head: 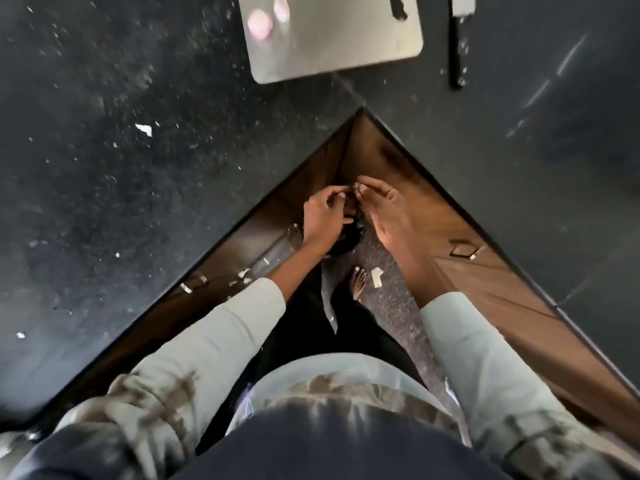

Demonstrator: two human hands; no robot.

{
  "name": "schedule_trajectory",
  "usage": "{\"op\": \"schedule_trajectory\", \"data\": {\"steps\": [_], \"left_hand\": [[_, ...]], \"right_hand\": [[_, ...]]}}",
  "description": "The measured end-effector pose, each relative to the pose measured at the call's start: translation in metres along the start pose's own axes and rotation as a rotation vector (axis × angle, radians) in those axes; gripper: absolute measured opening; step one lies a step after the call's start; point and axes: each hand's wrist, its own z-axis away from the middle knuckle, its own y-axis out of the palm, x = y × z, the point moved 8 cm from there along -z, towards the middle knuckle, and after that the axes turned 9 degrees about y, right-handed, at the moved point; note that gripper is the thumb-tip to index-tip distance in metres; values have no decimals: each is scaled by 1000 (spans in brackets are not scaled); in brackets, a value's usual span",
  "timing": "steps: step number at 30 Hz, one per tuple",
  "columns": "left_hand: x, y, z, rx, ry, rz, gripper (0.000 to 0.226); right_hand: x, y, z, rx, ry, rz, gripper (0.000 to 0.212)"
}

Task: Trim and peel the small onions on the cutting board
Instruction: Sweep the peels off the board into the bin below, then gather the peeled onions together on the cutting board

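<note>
Below, both hands [349, 206] pinch something small; onions [266, 19] on board [346, 46].

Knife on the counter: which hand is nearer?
Right. The right hand is below the knife, over the counter corner gap; the left hand sits just beyond it, farther left.

Speckled black countertop [145, 174] with cutting board [346, 39], knife [458, 46], peel scraps [144, 129].

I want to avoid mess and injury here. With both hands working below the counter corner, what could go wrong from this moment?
1. The hands, left hand and right hand, pick at something small over a dark bin; scraps may miss it, as some already lie on the floor.
2. The knife lies unattended beside the cutting board.
3. A bare foot stands near the scraps.
</note>
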Motion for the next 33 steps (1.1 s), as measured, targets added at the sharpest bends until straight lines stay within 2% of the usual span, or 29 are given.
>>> {"op": "schedule_trajectory", "data": {"steps": [5, 7, 11, 17, 19, 21, 23, 26, 29, 33], "left_hand": [[106, 28, -1, 108, -321, 82, 42], [142, 31, -9, 137, -352, 44, 47], [207, 24, -24, 96, -438, 64, 47], [235, -1, -26, 72, -443, 30, 49], [226, -9, -22, 46, -408, -45, 51], [206, -13, -17, 110, -313, -231, 52], [171, -11, -12, 177, -204, -360, 57], [85, -5, -3, 227, -11, -390, 58], [-18, -15, 3, 142, 172, -441, 52], [-116, -43, -11, -19, 380, -501, 41]], "right_hand": [[-97, -50, -82, -255, 16, 321, 21], [-118, -60, -100, -322, 4, 408, 22], [-139, -55, -127, -331, -65, 598, 19], [-137, -59, -133, -413, -46, 731, 17], [-129, -59, -123, -434, -11, 774, 22], [-117, -49, -110, -380, -23, 802, 28], [-97, -32, -91, -298, -88, 887, 30], [-43, 11, -45, -170, -251, 1066, 30], [29, 49, -2, -193, -400, 1143, 20], [113, 103, 28, -150, -627, 1218, 16]]}}
